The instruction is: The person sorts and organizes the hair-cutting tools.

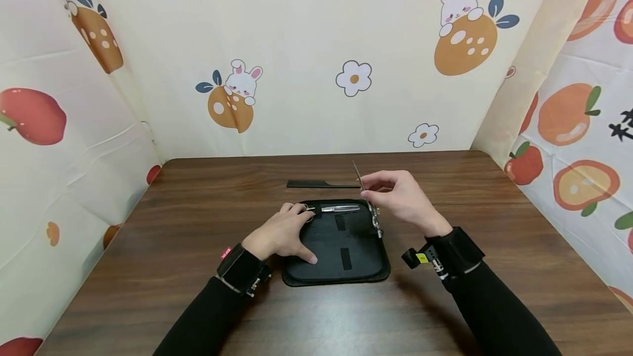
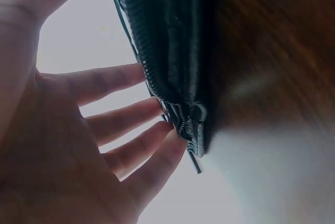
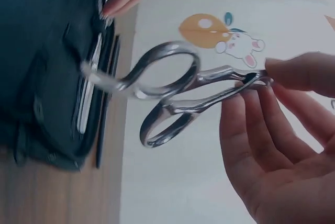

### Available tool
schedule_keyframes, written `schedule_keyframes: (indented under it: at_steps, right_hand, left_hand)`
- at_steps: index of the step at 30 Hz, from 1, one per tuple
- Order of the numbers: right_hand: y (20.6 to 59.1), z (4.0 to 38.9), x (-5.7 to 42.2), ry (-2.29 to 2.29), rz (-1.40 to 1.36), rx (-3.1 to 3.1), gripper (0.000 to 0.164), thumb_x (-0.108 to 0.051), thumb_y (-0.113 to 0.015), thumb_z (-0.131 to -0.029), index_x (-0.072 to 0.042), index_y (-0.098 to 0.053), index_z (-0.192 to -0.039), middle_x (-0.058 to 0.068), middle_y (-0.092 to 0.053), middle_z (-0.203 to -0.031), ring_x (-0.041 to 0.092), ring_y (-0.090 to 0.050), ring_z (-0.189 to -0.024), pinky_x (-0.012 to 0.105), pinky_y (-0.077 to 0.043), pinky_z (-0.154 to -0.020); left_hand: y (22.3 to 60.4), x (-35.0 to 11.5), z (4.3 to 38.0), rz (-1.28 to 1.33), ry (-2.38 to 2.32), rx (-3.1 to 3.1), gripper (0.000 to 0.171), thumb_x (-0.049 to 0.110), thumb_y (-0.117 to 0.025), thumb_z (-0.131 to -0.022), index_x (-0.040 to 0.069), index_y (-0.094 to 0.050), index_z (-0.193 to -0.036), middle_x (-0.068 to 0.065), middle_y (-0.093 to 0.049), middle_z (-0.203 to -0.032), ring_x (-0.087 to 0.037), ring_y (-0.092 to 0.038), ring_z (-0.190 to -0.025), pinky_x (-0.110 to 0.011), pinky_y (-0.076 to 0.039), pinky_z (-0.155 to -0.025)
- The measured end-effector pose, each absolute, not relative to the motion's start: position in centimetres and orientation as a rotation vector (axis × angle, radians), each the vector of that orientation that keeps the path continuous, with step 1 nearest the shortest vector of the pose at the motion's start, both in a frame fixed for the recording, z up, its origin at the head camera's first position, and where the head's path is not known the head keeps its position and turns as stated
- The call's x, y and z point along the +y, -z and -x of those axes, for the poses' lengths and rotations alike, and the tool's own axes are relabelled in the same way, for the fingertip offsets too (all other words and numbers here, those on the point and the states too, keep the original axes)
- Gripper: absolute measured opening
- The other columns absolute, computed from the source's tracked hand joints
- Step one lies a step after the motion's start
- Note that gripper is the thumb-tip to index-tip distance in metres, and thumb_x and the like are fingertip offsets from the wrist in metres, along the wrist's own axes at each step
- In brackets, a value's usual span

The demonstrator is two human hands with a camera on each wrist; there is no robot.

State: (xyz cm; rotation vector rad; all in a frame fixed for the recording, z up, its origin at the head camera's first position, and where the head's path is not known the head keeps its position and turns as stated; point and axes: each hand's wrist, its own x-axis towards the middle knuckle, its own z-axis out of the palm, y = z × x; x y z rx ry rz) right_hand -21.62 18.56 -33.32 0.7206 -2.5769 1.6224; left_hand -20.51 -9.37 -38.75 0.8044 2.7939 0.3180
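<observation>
My right hand (image 1: 399, 198) pinches a pair of silver scissors (image 3: 170, 77) between thumb and fingertips near the pivot. In the right wrist view its finger rings point away from the hand; in the head view its tip points up, with the rings low over the right edge of a black zip case (image 1: 321, 260). My left hand (image 1: 284, 229) rests on the case's left side, fingers spread and fairly straight, thumb on the panel. Its fingertips lie by metal rings (image 1: 309, 210) at the top left corner. A silver tool (image 1: 340, 209) lies along the case's top, and bare black straps cross the panel.
A black comb (image 1: 316, 184) with a thin tail lies on the wooden table (image 1: 227, 191) behind the case. Printed cloth (image 1: 306, 26) hangs along the table's back and both sides.
</observation>
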Motion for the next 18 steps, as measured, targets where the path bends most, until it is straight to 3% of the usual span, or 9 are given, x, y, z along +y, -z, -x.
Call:
schedule_keyframes:
  at_steps: [6,18]
  right_hand:
    - [33.1,21.9,18.2,-1.242,-0.862,-2.724,0.022,-0.011,-0.066,-0.082,-0.019,-0.066,-0.102,-0.005,-0.062,-0.089,0.010,-0.055,-0.079,0.032,-0.048,-0.070]
    - [33.7,23.0,17.9,-0.752,-1.100,-2.886,0.025,0.000,-0.059,-0.080,-0.014,-0.068,-0.099,-0.002,-0.059,-0.090,0.009,-0.051,-0.074,0.027,-0.047,-0.063]
  left_hand:
    - [38.7,-9.3,20.5,-0.805,-0.329,2.787,0.099,0.062,-0.074,-0.061,0.013,-0.036,-0.139,-0.010,-0.029,-0.142,-0.028,-0.022,-0.127,-0.041,-0.032,-0.098]
    - [38.7,-9.4,20.5,-0.797,-0.333,2.788,0.099,0.061,-0.074,-0.061,0.013,-0.036,-0.139,-0.010,-0.028,-0.143,-0.028,-0.022,-0.127,-0.041,-0.033,-0.097]
